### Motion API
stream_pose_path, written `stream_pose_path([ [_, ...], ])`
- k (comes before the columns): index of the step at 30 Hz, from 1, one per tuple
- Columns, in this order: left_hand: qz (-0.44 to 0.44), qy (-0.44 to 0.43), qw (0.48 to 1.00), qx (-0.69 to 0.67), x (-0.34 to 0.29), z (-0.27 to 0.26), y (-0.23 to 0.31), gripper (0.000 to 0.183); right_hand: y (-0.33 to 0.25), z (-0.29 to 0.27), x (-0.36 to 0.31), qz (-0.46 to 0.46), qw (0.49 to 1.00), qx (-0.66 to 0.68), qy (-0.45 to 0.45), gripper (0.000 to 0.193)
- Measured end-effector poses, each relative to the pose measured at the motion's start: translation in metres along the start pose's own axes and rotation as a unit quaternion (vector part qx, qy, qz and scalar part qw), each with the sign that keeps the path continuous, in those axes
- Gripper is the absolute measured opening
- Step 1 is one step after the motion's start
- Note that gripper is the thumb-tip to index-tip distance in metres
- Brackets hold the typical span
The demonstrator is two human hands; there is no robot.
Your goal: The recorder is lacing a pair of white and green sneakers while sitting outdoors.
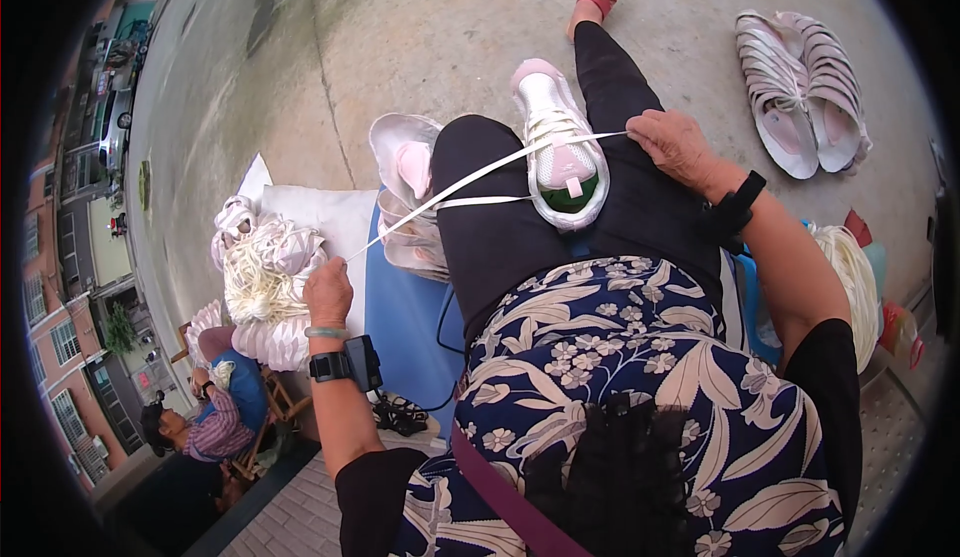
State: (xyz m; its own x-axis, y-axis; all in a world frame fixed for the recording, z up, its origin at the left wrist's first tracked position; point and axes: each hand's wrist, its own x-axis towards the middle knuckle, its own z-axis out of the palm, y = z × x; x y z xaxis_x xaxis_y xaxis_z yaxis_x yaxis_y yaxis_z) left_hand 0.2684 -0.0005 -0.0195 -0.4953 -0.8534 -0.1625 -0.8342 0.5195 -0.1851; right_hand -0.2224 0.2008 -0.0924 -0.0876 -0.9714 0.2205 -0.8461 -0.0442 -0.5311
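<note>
we see a white sneaker with a pink toe and tongue (565, 152), set between the thighs in black trousers (478, 172) at the upper middle of the frame, its toe pointing to the top and green showing inside its opening. we find the left grip (328, 294), left of centre, closed on one end of a white lace (480, 175), and the right grip (680, 147), upper right of centre, pinching a lace end close to the shoe. we see the lace drawn taut from the left grip up to the sneaker, with a second strand running to its side lower down. near the left grip we note a pile of cream laces and pale pink shoe parts (270, 267) by a white sheet (330, 207), and a blue worktop (408, 322) to its right. pale shoe uppers (830, 67) lie on the concrete floor (440, 17) at upper right, a bundle of cream laces (845, 267) sits at the right, and we see another person (220, 422) seated at lower left
</note>
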Motion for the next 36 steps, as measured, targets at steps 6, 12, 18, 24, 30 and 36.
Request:
stream_pose_path([
  [6, -0.016, -0.019, 0.999, 0.020, 0.003, 0.003, 0.011, 0.016, 0.070, -0.050, -0.054, 0.089, 0.995, -0.037, 0.018, 0.009],
  [12, -0.009, -0.062, 0.997, 0.041, 0.015, -0.002, 0.022, 0.023, 0.118, -0.083, -0.108, 0.152, 0.979, -0.131, 0.037, 0.011],
  [18, 0.060, -0.140, 0.988, 0.035, 0.040, -0.011, 0.066, 0.021, 0.133, -0.097, -0.091, 0.199, 0.956, -0.198, -0.088, 0.013],
  [24, 0.182, 0.017, 0.936, -0.300, 0.079, -0.037, 0.178, 0.012, 0.042, -0.026, 0.008, 0.146, 0.973, 0.156, -0.086, 0.014],
  [30, 0.184, 0.066, 0.879, -0.434, 0.131, 0.000, 0.249, 0.013, 0.005, 0.036, 0.067, 0.186, 0.933, 0.296, -0.085, 0.013],
  [36, 0.110, -0.050, 0.860, -0.496, 0.143, 0.009, 0.271, 0.012, -0.006, 0.057, 0.077, 0.213, 0.896, 0.375, -0.103, 0.008],
])
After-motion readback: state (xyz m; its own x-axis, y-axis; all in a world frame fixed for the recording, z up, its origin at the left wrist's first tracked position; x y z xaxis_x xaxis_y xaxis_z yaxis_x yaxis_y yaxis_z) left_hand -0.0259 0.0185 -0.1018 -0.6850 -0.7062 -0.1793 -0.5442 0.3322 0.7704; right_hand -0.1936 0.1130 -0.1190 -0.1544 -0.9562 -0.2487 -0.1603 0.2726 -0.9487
